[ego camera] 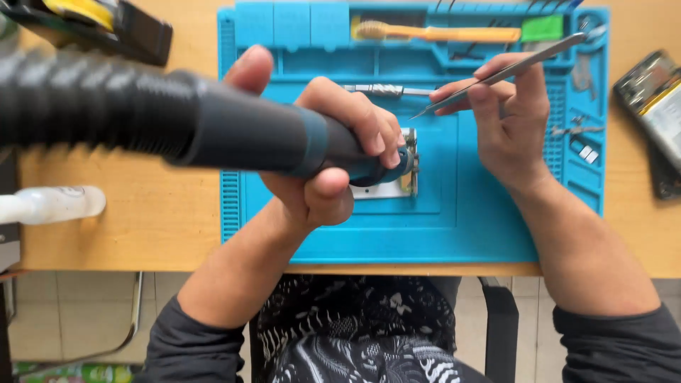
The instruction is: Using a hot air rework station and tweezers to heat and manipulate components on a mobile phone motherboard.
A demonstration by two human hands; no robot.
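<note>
At the far left of the wooden worktop (142, 227) lies a white plastic bottle (50, 204) on its side, and above it, at the top corner, sits a black and yellow tool (99, 25), partly cut off. A thick, ribbed black hose runs in from the left edge and widens into the dark grey handle of a hot-air tool (234, 128), with a teal band near its front. The left hand (323, 152) is wrapped tightly round that handle, thumb raised on top and fingers curled over the front, so that the nozzle end is hidden. Just under it, on the blue silicone work mat (461, 220), lies a small circuit board (397, 174): a pale metallic plate with a busy, greenish edge of components, mostly covered by the hand. Right of it, the right hand (507, 120) pinches slim metal tweezers (507, 72), their tips pointing down-left toward the board but clear of it. An orange toothbrush (440, 32) rests in the mat's top tray. At the far right lies an opened phone (656, 96).
</note>
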